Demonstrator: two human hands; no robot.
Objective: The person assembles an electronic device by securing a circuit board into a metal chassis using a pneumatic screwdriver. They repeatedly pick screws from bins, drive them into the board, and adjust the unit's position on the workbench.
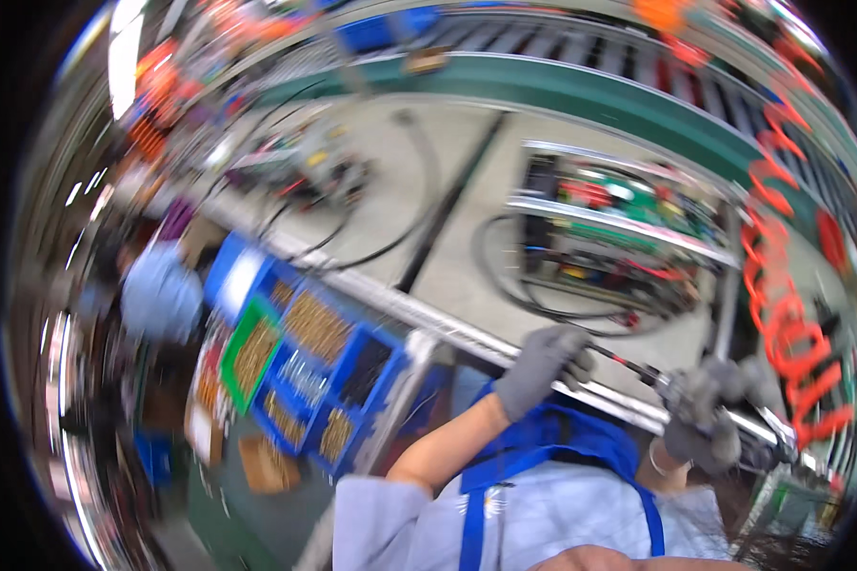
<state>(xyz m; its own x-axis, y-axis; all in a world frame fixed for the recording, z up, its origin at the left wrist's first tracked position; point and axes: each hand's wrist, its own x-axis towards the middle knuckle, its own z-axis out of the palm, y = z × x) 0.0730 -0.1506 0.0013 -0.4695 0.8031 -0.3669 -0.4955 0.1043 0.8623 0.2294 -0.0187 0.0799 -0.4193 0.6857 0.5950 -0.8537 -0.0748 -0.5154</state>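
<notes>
Both my hands wear grey gloves, and motion smears the picture. In my right hand (709,414) is a power screwdriver (649,373) with a silvery body, its thin dark shaft pointing left. My left hand (548,366) is closed at the shaft's tip, where a red band shows a little further along. Whether a small screw sits between those fingers cannot be made out. Just beyond my hands, on the bench, lies an open metal chassis (624,228) with green circuit boards, red parts and wiring. A black cable (490,262) loops out at its left side.
Blue bins (316,328) and a green bin (249,354) of small metal fasteners stand left of me. A red coiled hose (776,305) hangs at the right. Another assembly (324,171) with cables lies far left. A roller conveyor (581,52) runs behind. A person (162,290) is at the left.
</notes>
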